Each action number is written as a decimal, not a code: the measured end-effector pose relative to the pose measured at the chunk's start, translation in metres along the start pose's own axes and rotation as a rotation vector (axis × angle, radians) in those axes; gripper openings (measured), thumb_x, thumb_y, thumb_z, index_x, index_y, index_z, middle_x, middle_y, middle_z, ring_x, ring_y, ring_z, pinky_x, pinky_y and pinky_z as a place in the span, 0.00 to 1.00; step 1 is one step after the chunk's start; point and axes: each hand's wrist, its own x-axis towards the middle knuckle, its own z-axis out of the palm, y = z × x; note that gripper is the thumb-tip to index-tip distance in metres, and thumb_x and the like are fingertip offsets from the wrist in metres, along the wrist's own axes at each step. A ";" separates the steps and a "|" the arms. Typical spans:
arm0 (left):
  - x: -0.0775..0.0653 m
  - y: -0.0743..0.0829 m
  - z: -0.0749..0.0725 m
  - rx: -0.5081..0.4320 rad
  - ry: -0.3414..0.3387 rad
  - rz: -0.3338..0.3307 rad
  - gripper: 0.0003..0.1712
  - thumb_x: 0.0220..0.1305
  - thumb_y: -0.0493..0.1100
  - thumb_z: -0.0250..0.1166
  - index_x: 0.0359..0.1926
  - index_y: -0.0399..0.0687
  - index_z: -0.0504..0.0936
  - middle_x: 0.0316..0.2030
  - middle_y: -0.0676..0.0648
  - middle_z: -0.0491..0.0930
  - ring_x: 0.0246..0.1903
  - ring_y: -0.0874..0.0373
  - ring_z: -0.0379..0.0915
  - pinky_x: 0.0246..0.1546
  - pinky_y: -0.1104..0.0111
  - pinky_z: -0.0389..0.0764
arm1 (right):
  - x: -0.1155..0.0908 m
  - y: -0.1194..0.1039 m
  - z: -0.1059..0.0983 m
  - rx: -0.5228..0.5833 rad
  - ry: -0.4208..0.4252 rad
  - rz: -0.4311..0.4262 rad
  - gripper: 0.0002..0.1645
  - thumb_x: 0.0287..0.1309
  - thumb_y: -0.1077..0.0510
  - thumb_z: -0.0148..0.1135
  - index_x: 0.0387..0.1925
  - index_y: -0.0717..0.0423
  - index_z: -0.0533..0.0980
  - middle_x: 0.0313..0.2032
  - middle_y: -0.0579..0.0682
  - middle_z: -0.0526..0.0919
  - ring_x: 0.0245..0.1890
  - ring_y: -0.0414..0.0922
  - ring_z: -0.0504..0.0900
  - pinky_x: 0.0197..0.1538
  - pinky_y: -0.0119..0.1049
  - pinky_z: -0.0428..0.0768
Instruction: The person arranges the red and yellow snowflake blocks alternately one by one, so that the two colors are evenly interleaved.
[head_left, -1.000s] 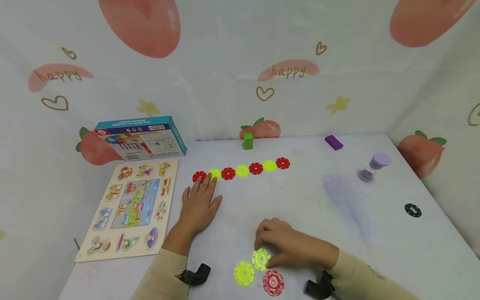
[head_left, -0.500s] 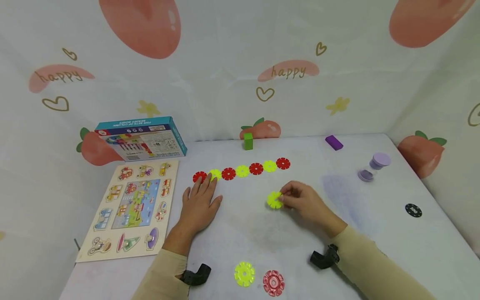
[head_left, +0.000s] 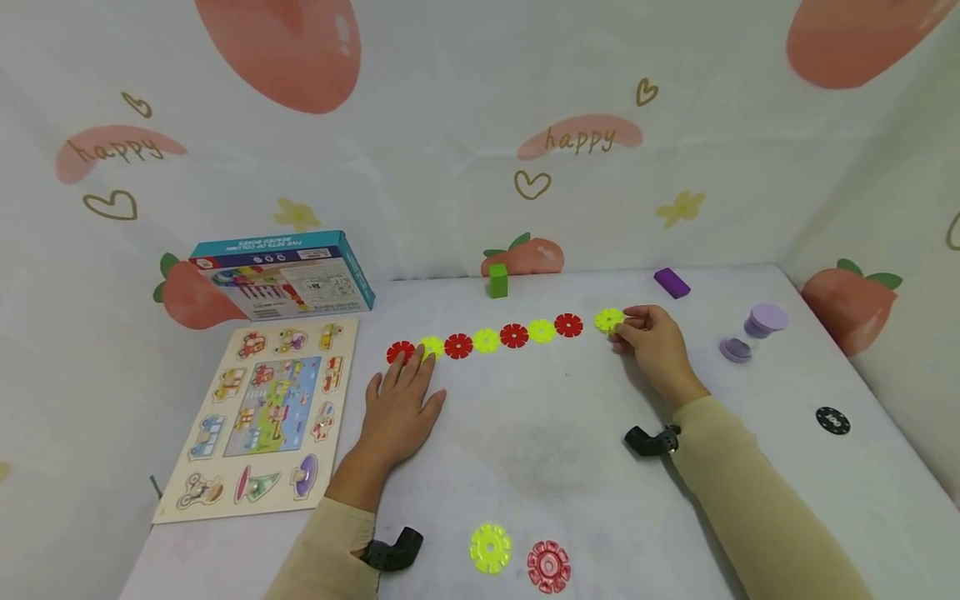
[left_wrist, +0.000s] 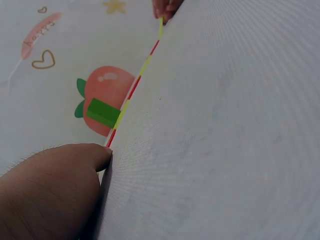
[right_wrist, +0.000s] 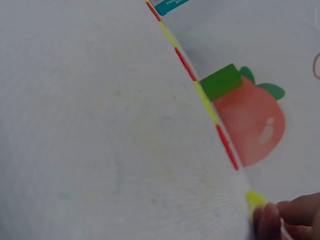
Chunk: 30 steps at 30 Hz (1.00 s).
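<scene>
A row of alternating red and yellow notched plastic discs crosses the table, with a red disc [head_left: 568,325] at its right end. Just beyond that end, my right hand [head_left: 660,350] pinches a yellow disc [head_left: 608,320] by its edge, a small gap away from the row. My left hand [head_left: 397,412] lies flat with its fingers straight, the fingertips touching the red disc [head_left: 399,352] and yellow disc [head_left: 432,347] at the left end. Close to the front edge lie another yellow disc [head_left: 491,548] and a red disc [head_left: 549,567].
A wooden vehicle puzzle board [head_left: 341,417] and a teal-topped box [head_left: 300,279] occupy the left side. Behind the row stand a green block [head_left: 498,281] and a purple block [head_left: 671,283]. On the right are a lilac sand timer [head_left: 753,332] and a black chip [head_left: 833,421].
My right hand has picked up a yellow disc from the front group and carried it up and right, past the row's right end. The left hand has stayed in place.
</scene>
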 end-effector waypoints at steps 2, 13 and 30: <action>0.001 0.001 -0.001 0.002 0.000 0.002 0.41 0.65 0.61 0.56 0.74 0.55 0.55 0.74 0.49 0.47 0.72 0.47 0.35 0.63 0.41 0.40 | -0.002 0.001 -0.002 -0.134 0.025 -0.068 0.23 0.65 0.54 0.59 0.57 0.59 0.68 0.49 0.57 0.72 0.43 0.50 0.78 0.44 0.39 0.79; 0.000 0.002 -0.001 0.000 0.000 -0.001 0.42 0.64 0.62 0.56 0.74 0.55 0.55 0.74 0.49 0.47 0.72 0.47 0.35 0.63 0.41 0.40 | -0.005 0.014 -0.002 -0.861 -0.149 -0.391 0.34 0.66 0.41 0.51 0.69 0.52 0.64 0.71 0.52 0.57 0.70 0.58 0.49 0.58 0.66 0.53; 0.001 0.002 -0.002 0.003 -0.018 -0.011 0.41 0.64 0.62 0.56 0.74 0.56 0.55 0.74 0.49 0.47 0.72 0.47 0.35 0.63 0.41 0.40 | -0.011 0.010 0.011 -0.932 -0.198 -0.392 0.40 0.63 0.33 0.48 0.71 0.46 0.60 0.72 0.51 0.53 0.69 0.60 0.45 0.55 0.64 0.50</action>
